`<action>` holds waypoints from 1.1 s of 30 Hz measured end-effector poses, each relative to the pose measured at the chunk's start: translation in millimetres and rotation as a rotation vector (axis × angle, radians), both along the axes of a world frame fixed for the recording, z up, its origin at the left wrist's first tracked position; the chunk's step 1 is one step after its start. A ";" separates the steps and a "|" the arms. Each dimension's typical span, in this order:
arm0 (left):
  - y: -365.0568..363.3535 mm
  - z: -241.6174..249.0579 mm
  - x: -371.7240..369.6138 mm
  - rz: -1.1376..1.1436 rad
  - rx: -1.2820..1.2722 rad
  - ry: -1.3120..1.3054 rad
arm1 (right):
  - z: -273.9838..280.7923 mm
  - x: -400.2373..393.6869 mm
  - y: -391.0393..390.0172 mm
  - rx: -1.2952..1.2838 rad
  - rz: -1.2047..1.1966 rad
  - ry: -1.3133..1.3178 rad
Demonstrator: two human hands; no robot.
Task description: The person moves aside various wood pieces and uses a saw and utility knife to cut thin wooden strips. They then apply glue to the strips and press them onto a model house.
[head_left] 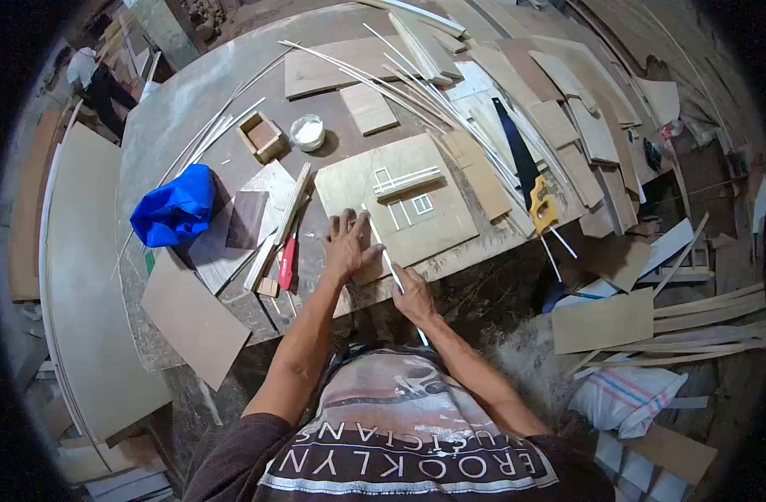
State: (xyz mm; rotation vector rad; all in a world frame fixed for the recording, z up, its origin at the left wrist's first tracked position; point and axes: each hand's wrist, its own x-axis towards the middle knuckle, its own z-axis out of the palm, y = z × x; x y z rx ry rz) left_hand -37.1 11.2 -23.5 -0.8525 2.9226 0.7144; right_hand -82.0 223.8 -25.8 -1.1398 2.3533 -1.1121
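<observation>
My right hand [414,297] is closed around a thin white strip [390,264], below the near edge of a square wooden board [337,180]. The strip runs from the board past that hand toward my body. My left hand [347,244] rests on the board's near left corner, fingers spread, with the thumb reaching to the strip. On the board lie a small white window frame [422,203], more thin white pieces and a bundle of pale wooden strips [409,182]. Left of my left hand is a red utility knife [288,263].
A yellow-handled saw [540,205] lies at the table's right side among wooden boards. A small wooden box [262,136], a cup of white paste [308,132] and a blue bag [175,207] are at the left. Another person [98,79] is at the far left.
</observation>
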 end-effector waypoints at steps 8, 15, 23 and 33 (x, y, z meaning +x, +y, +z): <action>-0.1 6.1 -0.9 -0.001 -0.007 -0.017 | -0.1 0.7 0.0 0.010 0.001 0.020; -1.1 2.8 -2.7 0.012 -0.018 -0.028 | -6.0 -1.0 0.6 -0.050 0.014 0.012; -2.0 2.5 -2.1 0.012 0.036 -0.037 | -1.8 -3.1 1.3 -0.013 0.034 -0.039; -1.2 0.8 -3.2 0.022 0.049 -0.038 | -3.5 -3.6 1.5 0.023 0.041 -0.006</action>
